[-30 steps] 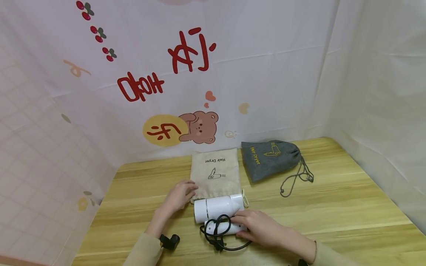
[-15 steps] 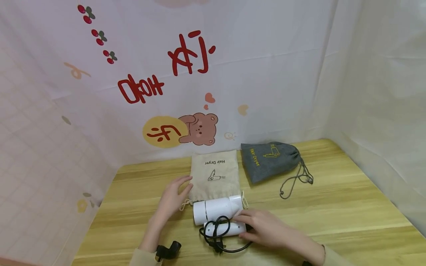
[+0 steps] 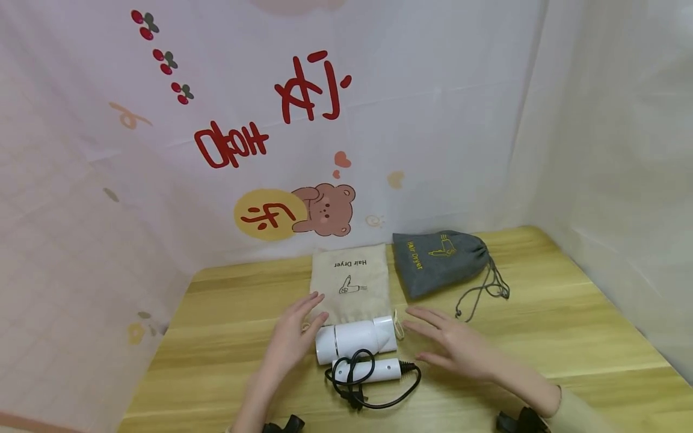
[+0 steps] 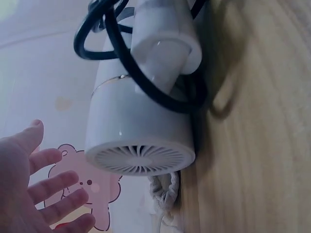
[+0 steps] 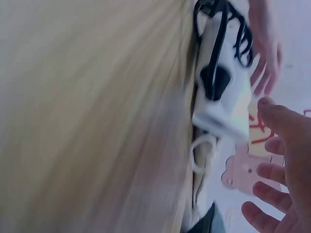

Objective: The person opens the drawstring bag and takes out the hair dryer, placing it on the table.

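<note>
A white folding hair dryer (image 3: 354,340) lies on the wooden table with its handle folded alongside the barrel and its black cord (image 3: 373,404) looped over the handle. In the left wrist view the dryer's round vented end (image 4: 141,160) faces the camera. Just behind it lies a flat beige drawstring bag (image 3: 351,282) printed "Hair Dryer". My left hand (image 3: 295,334), fingers spread, is at the dryer's left end and overlaps the bag's edge in the head view. To the right of the dryer, my right hand (image 3: 455,343) holds nothing, its fingers extended and apart.
A grey drawstring bag (image 3: 441,261) with yellow "Hair Dryer" lettering lies at the back right, its cord trailing toward the front. Printed white cloth (image 3: 444,138) hangs behind the table (image 3: 233,325) and along both sides.
My right hand has let go of the dryer's handle and moved right and back, away from it. My left hand drew back from the bag's edge, then moved slightly right. The dryer stays in place.
</note>
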`<control>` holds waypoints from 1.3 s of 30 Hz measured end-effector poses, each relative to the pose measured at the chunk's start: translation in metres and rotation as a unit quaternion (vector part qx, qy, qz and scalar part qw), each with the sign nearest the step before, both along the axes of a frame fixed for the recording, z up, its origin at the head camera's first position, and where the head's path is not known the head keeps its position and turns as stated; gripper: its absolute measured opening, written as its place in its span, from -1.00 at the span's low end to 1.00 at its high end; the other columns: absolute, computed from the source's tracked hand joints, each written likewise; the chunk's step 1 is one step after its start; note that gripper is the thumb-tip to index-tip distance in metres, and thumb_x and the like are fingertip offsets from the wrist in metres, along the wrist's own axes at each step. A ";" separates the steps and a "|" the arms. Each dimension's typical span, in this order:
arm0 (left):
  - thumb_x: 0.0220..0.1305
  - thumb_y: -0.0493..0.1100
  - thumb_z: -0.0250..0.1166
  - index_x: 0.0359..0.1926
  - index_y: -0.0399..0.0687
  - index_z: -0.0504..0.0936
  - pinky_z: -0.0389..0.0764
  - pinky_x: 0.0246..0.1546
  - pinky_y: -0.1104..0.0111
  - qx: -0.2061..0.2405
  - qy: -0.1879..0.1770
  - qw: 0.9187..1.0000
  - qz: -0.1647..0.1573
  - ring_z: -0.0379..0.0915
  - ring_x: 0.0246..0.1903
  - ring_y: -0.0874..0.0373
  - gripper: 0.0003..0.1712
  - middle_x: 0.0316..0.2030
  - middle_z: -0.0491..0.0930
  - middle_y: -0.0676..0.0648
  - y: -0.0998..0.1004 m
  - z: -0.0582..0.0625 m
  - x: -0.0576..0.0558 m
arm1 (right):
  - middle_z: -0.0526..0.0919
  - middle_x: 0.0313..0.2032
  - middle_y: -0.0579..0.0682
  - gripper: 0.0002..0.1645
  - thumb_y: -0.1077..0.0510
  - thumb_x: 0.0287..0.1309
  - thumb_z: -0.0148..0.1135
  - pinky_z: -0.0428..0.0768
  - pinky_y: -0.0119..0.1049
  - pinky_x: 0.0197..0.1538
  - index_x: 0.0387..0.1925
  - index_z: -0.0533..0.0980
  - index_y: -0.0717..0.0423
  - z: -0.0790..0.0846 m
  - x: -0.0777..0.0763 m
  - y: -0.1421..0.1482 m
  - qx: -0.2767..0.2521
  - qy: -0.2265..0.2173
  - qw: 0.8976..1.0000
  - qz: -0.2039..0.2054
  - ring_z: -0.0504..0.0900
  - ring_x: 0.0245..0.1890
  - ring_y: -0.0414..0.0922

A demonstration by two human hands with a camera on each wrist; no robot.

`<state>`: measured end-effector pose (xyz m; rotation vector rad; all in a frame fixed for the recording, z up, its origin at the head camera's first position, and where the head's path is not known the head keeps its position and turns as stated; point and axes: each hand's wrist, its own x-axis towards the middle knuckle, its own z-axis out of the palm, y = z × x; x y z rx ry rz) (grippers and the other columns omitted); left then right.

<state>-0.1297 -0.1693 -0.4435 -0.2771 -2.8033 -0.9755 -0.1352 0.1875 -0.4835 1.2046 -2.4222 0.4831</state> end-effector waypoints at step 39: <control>0.49 0.11 0.29 0.44 0.15 0.55 0.55 0.39 -0.05 0.020 0.037 0.996 -0.084 0.48 0.42 -0.05 -0.43 0.42 0.55 -0.06 0.100 0.001 0.019 | 0.48 0.36 0.45 -0.22 0.19 0.19 0.51 0.57 0.38 0.20 0.40 0.46 0.31 0.020 -0.123 0.137 0.002 -0.032 0.990 -0.136 0.50 0.29 0.44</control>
